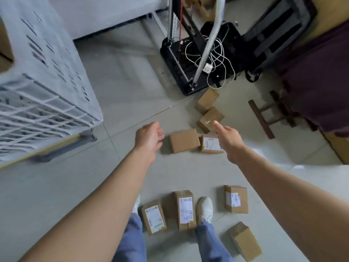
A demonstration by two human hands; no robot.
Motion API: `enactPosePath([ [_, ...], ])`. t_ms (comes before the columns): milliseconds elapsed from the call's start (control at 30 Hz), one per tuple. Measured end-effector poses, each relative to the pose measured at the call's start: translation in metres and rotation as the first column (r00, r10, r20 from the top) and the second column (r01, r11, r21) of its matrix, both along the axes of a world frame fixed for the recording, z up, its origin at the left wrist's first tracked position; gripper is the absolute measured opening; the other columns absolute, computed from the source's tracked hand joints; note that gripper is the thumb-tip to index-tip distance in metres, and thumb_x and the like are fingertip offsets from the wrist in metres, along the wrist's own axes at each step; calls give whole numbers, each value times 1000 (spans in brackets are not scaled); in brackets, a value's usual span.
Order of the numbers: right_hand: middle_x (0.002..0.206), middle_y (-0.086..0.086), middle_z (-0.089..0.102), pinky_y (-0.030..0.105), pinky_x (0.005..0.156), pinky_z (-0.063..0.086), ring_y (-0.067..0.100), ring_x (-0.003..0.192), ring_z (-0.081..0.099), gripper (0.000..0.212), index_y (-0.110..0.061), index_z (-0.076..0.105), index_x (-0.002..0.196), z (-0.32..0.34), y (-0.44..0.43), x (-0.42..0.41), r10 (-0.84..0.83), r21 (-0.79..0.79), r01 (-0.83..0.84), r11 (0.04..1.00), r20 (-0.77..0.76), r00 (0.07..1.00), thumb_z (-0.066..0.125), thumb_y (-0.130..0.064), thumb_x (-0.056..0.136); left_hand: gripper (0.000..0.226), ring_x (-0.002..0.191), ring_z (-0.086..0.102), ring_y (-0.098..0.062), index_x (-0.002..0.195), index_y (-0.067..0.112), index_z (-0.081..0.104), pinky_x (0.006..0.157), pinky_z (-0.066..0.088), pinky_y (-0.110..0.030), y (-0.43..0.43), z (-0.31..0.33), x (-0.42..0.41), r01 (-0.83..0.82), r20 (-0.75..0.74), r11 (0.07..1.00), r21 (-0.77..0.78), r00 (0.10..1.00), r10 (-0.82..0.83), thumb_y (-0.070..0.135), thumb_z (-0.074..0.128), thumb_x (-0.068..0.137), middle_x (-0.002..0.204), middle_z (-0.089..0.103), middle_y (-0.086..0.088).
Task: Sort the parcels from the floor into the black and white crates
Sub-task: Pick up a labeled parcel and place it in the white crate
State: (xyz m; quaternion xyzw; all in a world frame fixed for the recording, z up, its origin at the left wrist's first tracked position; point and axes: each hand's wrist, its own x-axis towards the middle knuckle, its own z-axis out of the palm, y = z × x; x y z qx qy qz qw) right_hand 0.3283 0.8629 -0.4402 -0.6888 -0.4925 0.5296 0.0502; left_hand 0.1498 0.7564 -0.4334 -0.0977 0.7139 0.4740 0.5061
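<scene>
Both arms are out over the floor: the left hand (149, 138) is empty with fingers loose and spread. The right hand (230, 142) is empty too, fingers straight, and the two flank the plain brown parcel (184, 140) at twelve o'clock, likely to clamp it from both ends. A labelled parcel (209, 143) lies just beside it at three o'clock, more parcels (185, 210) wait at six, and the white crate (47, 91) stands at nine o'clock as the likely drop.
</scene>
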Motion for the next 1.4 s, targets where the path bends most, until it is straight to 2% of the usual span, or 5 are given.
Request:
enactPosePath([
  [100, 82, 0, 56, 26, 60, 38, 14, 69, 49, 35, -17, 60, 97, -65, 26, 7, 68, -7, -68, 998, 42, 997, 49, -50, 93, 18, 87, 57, -22, 106, 12, 57, 78, 42, -32, 21, -72, 24, -6, -3, 996, -87, 1000, 6, 24, 49, 95, 93, 57, -4],
  [433, 118, 13, 59, 27, 80, 35, 22, 94, 47, 53, -5, 58, 121, -283, 66, 13, 209, -37, -207, 978, 89, 974, 47, -50, 94, 28, 86, 50, -24, 68, 16, 47, 78, 40, -30, 62, -293, 44, 63, -103, 951, -301, 990, -98, 29, 52, 93, 81, 53, 0],
  [800, 145, 12, 41, 41, 110, 30, 32, 132, 39, 68, -10, 32, 145, -453, 75, 5, 184, -101, -175, 979, 89, 979, 44, -53, 94, 53, 123, 49, -21, 140, 15, 40, 103, 37, -33, 76, -460, 54, 169, 33, 945, -280, 985, -167, 42, 48, 95, 141, 49, -4],
  [1233, 135, 12, 48, 45, 106, 37, 32, 121, 48, 62, -10, 56, 128, -362, 65, -17, -46, -73, 47, 996, 13, 999, 42, -58, 90, 58, 118, 54, -23, 124, 21, 55, 103, 41, -47, 69, -363, 35, 25, 79, 956, -292, 997, -2, 62, 51, 85, 129, 58, 0],
  [1400, 98, -4, 57, 26, 77, 38, 12, 86, 53, 44, -12, 53, 108, -242, 63, -30, -213, 15, 216, 976, -90, 973, 50, -53, 90, 65, 112, 56, -31, 121, 19, 56, 97, 46, -49, 79, -248, 25, -93, 36, 946, -309, 993, 110, 69, 49, 80, 124, 58, -6],
])
